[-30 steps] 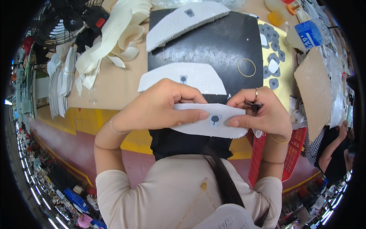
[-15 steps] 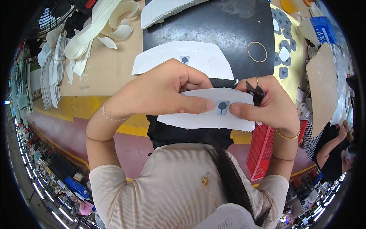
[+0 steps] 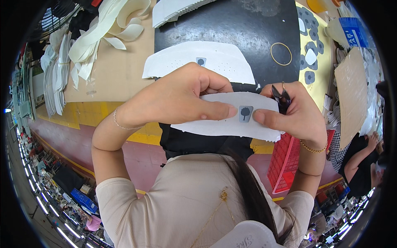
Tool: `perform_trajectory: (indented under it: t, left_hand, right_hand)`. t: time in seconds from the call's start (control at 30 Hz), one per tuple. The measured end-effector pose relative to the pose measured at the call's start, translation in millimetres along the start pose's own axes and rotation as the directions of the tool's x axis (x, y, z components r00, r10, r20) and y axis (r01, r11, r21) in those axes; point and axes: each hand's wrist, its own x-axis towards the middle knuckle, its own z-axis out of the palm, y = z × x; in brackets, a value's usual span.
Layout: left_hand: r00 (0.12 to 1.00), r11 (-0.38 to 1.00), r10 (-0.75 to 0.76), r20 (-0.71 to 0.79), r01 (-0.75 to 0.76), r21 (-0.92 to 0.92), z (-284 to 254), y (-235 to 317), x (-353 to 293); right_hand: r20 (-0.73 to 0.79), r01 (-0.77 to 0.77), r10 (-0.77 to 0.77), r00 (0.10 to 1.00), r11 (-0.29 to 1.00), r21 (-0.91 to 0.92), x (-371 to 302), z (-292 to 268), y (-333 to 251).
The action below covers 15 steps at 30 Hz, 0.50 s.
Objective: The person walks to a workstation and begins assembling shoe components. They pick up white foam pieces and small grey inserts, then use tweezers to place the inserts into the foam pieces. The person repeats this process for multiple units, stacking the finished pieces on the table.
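Much of the flat white foam-like piece (image 3: 231,120) held at the centre of the frame is covered by the left hand (image 3: 178,99), whose fingers are folded over its upper left edge while the thumb is pressed along its face. Its lower left corner is hidden behind that hand, and its far right end is tucked under the right hand (image 3: 295,118). The piece is seen as a long, slightly curved strip with a ragged lower edge, and a small grey square label bearing a dark tree-like mark (image 3: 245,113) is stuck near its middle, framed by the two thumb tips. The right hand is closed on the strip's right end, and a small pair of black snips (image 3: 280,96) is also gripped in it, the tips jutting upward; how the handles are held cannot be made out. What looks like a dark cloth is partly visible below the strip, largely masked by it. A second, larger white curved piece with a similar grey label (image 3: 206,64) is laid on the black work mat (image 3: 248,29) in the upper centre, its lower edge cut off by the left hand. A yellow rubber band (image 3: 281,53) is seen on the mat at upper right, and cream curved strips (image 3: 99,29) are piled at upper left.
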Motion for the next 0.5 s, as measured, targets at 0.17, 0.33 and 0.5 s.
perform_trajectory:
  t: [0.17, 0.33, 0.5]
  left_hand:
    - [1.0, 0.999, -0.003, -0.004, 0.003, 0.042, 0.5, -0.6, -0.5]
    - [1.0, 0.996, 0.001, -0.001, -0.001, 0.093, -0.1, 0.7, -2.3]
    - [1.0, 0.998, -0.01, -0.019, 0.011, 0.059, -0.5, 1.0, -3.0]
  right_hand:
    - [0.012, -0.018, 0.018, 1.0, 1.0, 0.004, -0.7, -0.4, 1.5]
    - [-0.002, -0.025, 0.025, 1.0, 0.999, 0.041, -3.0, 1.1, 1.8]
    - [0.001, -0.01, 0.01, 1.0, 0.998, 0.06, -2.1, 1.4, 3.5]
